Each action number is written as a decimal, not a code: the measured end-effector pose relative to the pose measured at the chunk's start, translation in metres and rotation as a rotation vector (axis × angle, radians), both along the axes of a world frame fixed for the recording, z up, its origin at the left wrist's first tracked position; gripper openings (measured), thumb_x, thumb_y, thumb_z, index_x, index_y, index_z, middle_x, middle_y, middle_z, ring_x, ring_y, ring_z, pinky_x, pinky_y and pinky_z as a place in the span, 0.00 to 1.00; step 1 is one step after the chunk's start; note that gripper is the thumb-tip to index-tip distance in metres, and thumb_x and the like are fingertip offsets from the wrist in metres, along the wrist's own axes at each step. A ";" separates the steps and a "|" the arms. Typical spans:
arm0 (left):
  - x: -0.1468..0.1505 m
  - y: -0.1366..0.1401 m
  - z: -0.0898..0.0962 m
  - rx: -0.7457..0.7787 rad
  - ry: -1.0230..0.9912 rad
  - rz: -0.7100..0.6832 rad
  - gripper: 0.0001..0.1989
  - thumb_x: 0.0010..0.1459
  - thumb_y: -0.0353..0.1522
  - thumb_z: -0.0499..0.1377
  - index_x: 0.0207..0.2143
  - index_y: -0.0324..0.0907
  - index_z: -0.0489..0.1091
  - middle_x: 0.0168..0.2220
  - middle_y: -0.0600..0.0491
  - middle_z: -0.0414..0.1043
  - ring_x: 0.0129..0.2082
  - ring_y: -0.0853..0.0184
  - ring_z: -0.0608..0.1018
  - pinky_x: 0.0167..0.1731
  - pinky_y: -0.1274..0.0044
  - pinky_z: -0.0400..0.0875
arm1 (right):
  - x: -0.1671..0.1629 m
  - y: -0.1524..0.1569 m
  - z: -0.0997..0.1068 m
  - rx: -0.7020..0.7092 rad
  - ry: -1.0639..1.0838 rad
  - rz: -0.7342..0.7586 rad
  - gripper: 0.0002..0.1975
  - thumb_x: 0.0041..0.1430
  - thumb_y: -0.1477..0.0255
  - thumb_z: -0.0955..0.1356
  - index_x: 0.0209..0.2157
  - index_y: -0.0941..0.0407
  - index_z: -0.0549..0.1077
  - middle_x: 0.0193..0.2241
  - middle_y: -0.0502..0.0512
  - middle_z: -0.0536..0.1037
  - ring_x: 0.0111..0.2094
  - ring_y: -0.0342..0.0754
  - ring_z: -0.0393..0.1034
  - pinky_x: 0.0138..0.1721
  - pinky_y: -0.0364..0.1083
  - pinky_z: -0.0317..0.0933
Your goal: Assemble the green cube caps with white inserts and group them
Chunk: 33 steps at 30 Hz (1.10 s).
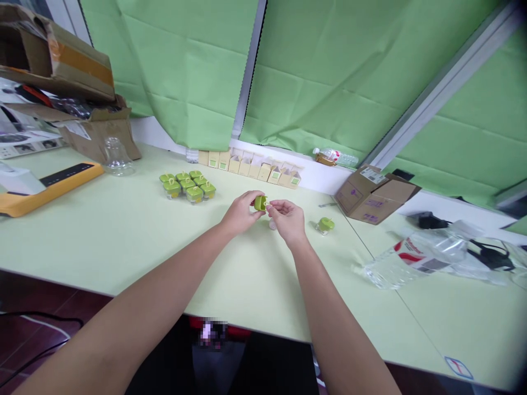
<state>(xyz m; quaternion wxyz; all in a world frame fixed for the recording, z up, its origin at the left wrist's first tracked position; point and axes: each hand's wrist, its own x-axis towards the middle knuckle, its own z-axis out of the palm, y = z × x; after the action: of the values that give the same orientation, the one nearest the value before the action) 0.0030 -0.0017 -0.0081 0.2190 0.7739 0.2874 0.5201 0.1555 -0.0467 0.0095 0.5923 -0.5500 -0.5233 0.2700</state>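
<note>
My left hand (242, 214) grips a small green lid (259, 203), tilted so its hollow side faces right. Close against it, the fingers of my right hand (287, 219) pinch a small pale loop-like piece (268, 205); whether it is joined to the lid I cannot tell. Just below the fingers, a small pale pinkish round thing (272, 224) shows, partly hidden by my right hand. To the right sits one clear container with a green lid (326, 224). Several similar green-lidded containers (194, 193) stand grouped to the left, with pale loops on top.
Along the wall runs a row of small cardboard boxes (247, 164). An opened carton (366, 195) and a large clear bottle (411, 258) stand at right. At left are a glass jar (117, 159), a yellow-edged device (53, 189) and stacked cardboard boxes (82, 66).
</note>
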 end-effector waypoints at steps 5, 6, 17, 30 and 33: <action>0.001 -0.002 0.002 -0.031 0.036 0.000 0.20 0.50 0.27 0.63 0.47 0.45 0.69 0.43 0.53 0.76 0.38 0.67 0.75 0.39 0.74 0.70 | -0.003 -0.004 -0.002 0.048 -0.221 -0.079 0.09 0.47 0.67 0.71 0.32 0.56 0.76 0.28 0.52 0.78 0.27 0.45 0.71 0.32 0.44 0.67; 0.001 -0.003 0.003 -0.035 0.040 -0.001 0.19 0.50 0.27 0.63 0.46 0.45 0.69 0.42 0.53 0.76 0.38 0.67 0.75 0.39 0.74 0.70 | -0.004 -0.005 -0.001 0.051 -0.250 -0.088 0.09 0.47 0.68 0.70 0.32 0.56 0.76 0.28 0.52 0.78 0.26 0.45 0.70 0.31 0.44 0.67; 0.003 -0.010 0.004 -0.041 0.055 -0.031 0.19 0.49 0.26 0.61 0.45 0.46 0.69 0.40 0.55 0.75 0.36 0.68 0.75 0.39 0.75 0.70 | -0.011 -0.012 0.004 -0.003 -0.350 -0.164 0.10 0.47 0.68 0.69 0.32 0.52 0.81 0.30 0.50 0.81 0.27 0.47 0.73 0.34 0.45 0.68; 0.002 -0.011 0.005 0.002 0.152 0.017 0.20 0.49 0.24 0.60 0.45 0.47 0.70 0.39 0.54 0.74 0.41 0.63 0.75 0.42 0.72 0.70 | -0.016 -0.012 0.001 0.008 -0.303 -0.118 0.08 0.48 0.69 0.68 0.30 0.53 0.80 0.29 0.50 0.81 0.24 0.46 0.71 0.31 0.45 0.65; 0.002 -0.012 0.005 0.011 0.168 0.023 0.19 0.50 0.24 0.60 0.45 0.48 0.70 0.39 0.54 0.73 0.41 0.63 0.75 0.42 0.72 0.70 | -0.016 -0.012 0.001 0.002 -0.300 -0.120 0.08 0.47 0.69 0.68 0.29 0.53 0.80 0.28 0.50 0.81 0.25 0.46 0.71 0.31 0.45 0.65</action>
<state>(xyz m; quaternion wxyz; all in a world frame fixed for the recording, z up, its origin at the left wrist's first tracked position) 0.0051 -0.0133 -0.0032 0.1838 0.8128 0.3105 0.4573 0.1396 -0.0588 0.0107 0.5232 -0.6137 -0.5723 0.1485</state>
